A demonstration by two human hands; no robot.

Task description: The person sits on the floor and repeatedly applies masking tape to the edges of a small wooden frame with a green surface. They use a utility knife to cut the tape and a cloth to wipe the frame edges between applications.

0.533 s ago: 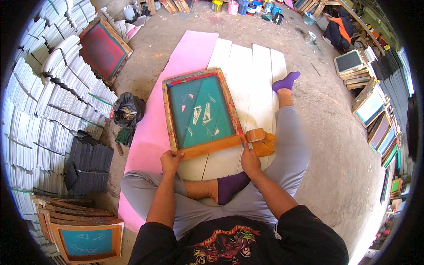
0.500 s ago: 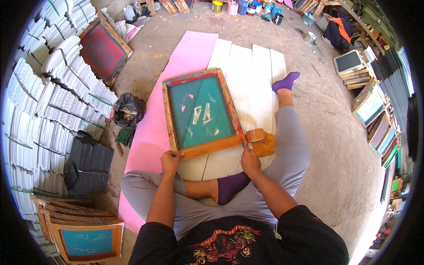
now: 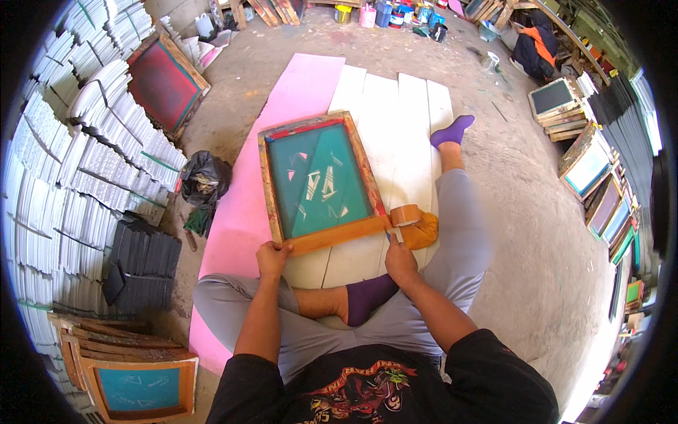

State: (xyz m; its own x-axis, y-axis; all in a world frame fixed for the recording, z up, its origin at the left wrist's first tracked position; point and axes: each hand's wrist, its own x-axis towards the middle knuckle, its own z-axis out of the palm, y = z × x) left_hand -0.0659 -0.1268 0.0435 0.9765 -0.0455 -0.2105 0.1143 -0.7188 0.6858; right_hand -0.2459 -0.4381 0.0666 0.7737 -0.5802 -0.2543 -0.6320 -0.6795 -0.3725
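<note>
A screen-printing frame (image 3: 325, 180) with green mesh and pale cut-out shapes lies tilted before me. Its near wooden bar carries a smooth brown strip (image 3: 335, 236) that looks like tape. My left hand (image 3: 272, 258) pinches the near left corner, thumb on top. Just below the near right corner, my right hand (image 3: 401, 258) is closed, with a small bluish bit at its fingers; what it holds is too small to name. A roll of brown tape (image 3: 405, 215) stands beside that corner, against a mustard-yellow cloth (image 3: 424, 230).
Pink (image 3: 296, 85) and white boards (image 3: 413, 106) lie beneath the frame. Stacked pale sheets (image 3: 106, 141) line the left, near a black bag (image 3: 205, 178). More screen frames (image 3: 590, 161) lean at right. Paint cans (image 3: 395, 18) stand far off, and a person (image 3: 534, 46) crouches at far right.
My right hand has drawn slightly down, off the frame's near right corner. The left hand keeps its hold. At far right, the person shows more fully.
</note>
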